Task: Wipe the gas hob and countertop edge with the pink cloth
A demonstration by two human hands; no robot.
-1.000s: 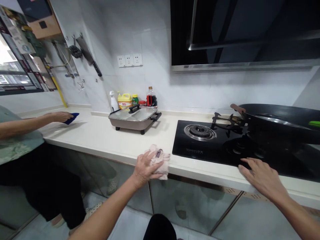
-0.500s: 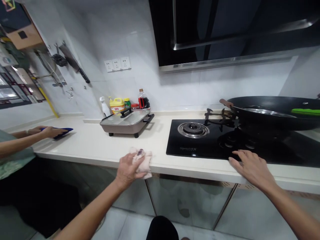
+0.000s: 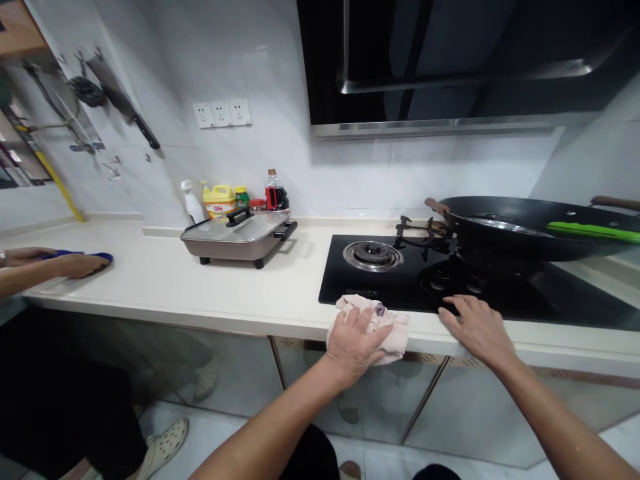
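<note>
My left hand (image 3: 354, 345) presses a pale pink cloth (image 3: 397, 337) onto the front edge of the white countertop (image 3: 145, 277), fingers bent over it. Part of the cloth hangs past the edge, and its upper part reaches the front of the black gas stove (image 3: 334, 283). To the right, my right hand (image 3: 477, 330) rests at the counter's front edge by the stove, its fingers apart and holding nothing.
A wok (image 3: 515, 243) with a green-handled utensil (image 3: 595, 231) sits on the right burner. A lidded electric pan (image 3: 225, 252) stands left of the stove, bottles (image 3: 220, 200) behind it. At far left, a co-worker's hand (image 3: 83, 265) holds a blue cloth (image 3: 104, 260).
My left hand has slid the cloth rightward along the counter edge to the stove's front. My right hand stays by the stove. The view has turned slightly right.
</note>
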